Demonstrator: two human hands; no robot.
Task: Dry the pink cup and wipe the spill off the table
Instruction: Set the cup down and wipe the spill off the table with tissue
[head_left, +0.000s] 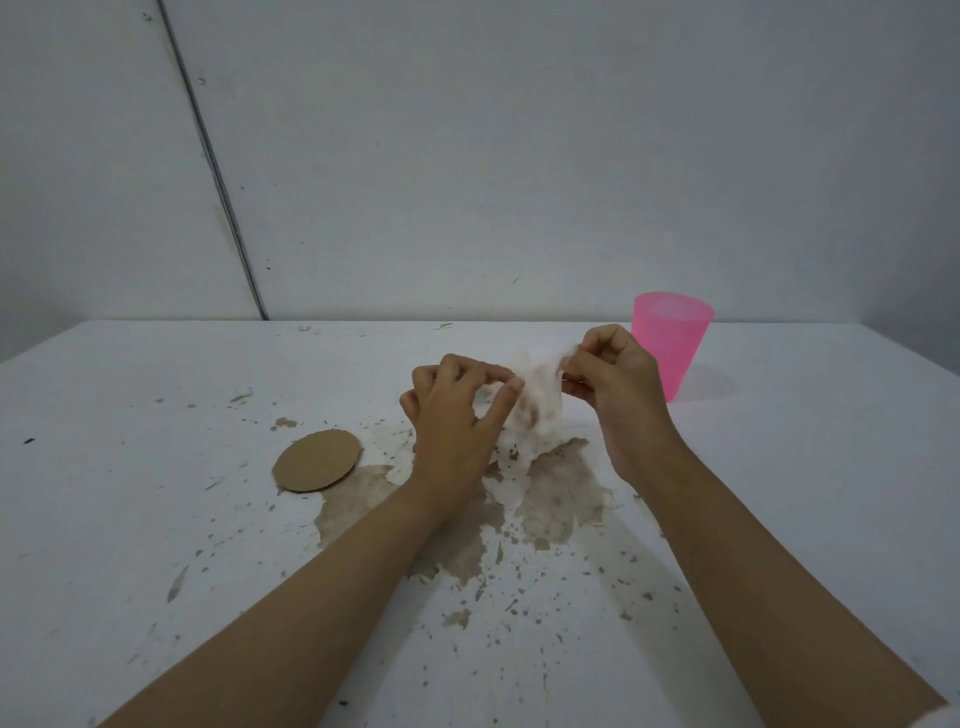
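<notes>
The tissue (537, 395) is motion-blurred, and the right hand (615, 384) hides the pink cup's (672, 338) lower left side.

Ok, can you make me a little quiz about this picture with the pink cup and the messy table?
1. True or false: the pink cup is lying on its side.
2. What do the left hand and right hand hold between them? A) a sponge B) a white tissue C) a spoon
3. Which flat brown thing lies on the table to the left of the brown spill?

Key:
1. False, it stands upright.
2. B
3. The round cardboard disc.
</notes>
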